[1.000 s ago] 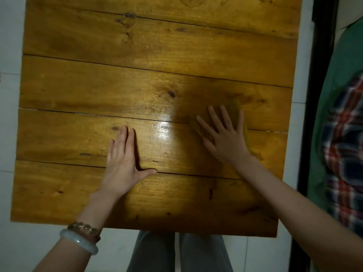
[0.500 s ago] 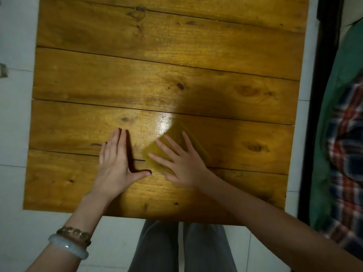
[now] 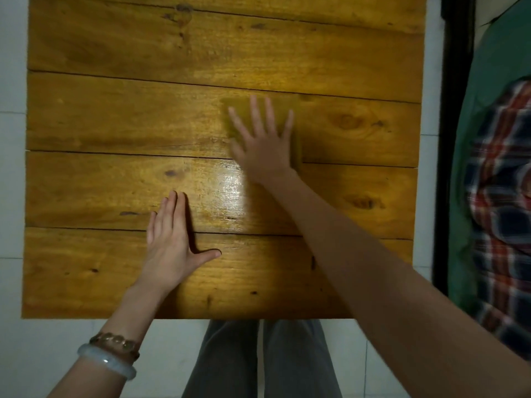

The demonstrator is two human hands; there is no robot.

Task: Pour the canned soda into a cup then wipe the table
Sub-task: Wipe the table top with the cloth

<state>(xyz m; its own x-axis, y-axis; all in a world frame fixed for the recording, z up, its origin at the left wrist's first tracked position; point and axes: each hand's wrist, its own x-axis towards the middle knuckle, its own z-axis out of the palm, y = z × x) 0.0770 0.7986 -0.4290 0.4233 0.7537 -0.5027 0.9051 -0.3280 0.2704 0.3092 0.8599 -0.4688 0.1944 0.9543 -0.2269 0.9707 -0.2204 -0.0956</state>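
Hands flat on a wooden plank desk, one pressing a wiping cloth.

I see the right hand (image 3: pixel 263 142), motion-blurred, with fingers straight and spread. It presses a yellow-green cloth (image 3: pixel 296 147) against the desk (image 3: pixel 86 110), just right of the desk's middle, on the second plank from its far edge. The left hand (image 3: pixel 172 248) lies palm down nearer the desk's front edge, left of its middle, with fingers straight and together and the thumb stretched sideways; it grips nothing. Two bracelets (image 3: pixel 115 357) circle that wrist, off the desk's front edge. Grey trousers (image 3: pixel 230 363) show below that edge, and plaid fabric (image 3: pixel 502 196) lies beyond the desk's right side.
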